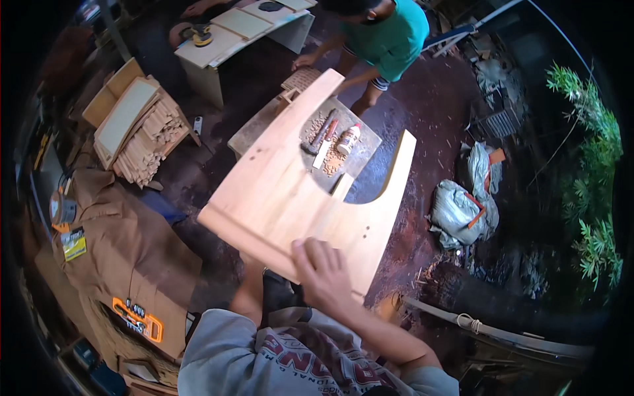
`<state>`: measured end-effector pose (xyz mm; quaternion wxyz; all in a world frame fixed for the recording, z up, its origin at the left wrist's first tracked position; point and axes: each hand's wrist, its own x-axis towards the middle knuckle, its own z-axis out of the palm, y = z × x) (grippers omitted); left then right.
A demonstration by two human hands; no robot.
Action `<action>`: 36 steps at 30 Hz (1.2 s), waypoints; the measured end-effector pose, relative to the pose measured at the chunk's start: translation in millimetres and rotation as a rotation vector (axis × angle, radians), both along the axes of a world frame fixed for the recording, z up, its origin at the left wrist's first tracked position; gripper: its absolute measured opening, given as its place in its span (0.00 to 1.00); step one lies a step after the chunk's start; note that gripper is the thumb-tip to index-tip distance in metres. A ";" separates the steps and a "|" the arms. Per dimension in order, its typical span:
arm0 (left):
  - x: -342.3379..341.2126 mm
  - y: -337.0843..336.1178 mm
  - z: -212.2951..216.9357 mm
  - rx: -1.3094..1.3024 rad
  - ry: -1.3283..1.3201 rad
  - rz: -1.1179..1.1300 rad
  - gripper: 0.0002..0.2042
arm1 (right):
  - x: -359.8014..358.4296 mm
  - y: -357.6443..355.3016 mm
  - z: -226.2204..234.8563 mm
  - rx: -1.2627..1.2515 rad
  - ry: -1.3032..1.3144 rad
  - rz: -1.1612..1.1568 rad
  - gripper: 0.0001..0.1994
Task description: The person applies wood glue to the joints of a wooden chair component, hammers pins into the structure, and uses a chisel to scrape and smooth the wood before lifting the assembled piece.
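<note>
The right hand (325, 276) lies over the near edge of the mid-view U-cut wooden board (274, 175), fingers (319, 252) close together, bent, pointing toward 11 o'clock; I cannot tell whether they grip. At 7, the left forearm (248, 292) disappears behind the board, hand and hold hidden.

Observed from the room: the panel (277, 171) sits before the worker (221, 346), between that person and the desk (249, 132), its left arm extending over the desk; through its cut-out, on the desktop, a hammer (319, 131) lies left of a bottle (349, 140), with pegs (331, 166) scattered around both. A co-worker (401, 39) stands at the desk's far side, and farther back to the left a second desk (205, 57) bears a sander (201, 35) near its left end. Stacked strips (148, 142) stand left of the nearer desk, sacks (456, 211) lie on the floor (432, 125) to the right, and foliage (588, 171) hangs farther right.
</note>
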<state>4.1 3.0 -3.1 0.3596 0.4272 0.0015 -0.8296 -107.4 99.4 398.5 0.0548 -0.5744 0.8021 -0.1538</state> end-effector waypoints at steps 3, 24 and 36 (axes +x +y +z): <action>-15.6 -1.3 -12.1 0.045 -0.016 -0.032 0.45 | 3.8 -4.8 -24.0 0.057 0.056 0.049 0.35; -103.2 -16.3 -37.4 0.189 -0.030 0.049 0.40 | -111.0 -64.5 -100.7 0.011 -0.078 -0.054 0.45; -119.2 27.8 231.2 -0.359 0.083 -0.049 0.38 | -203.1 -27.3 -113.0 -0.302 -0.533 0.384 0.32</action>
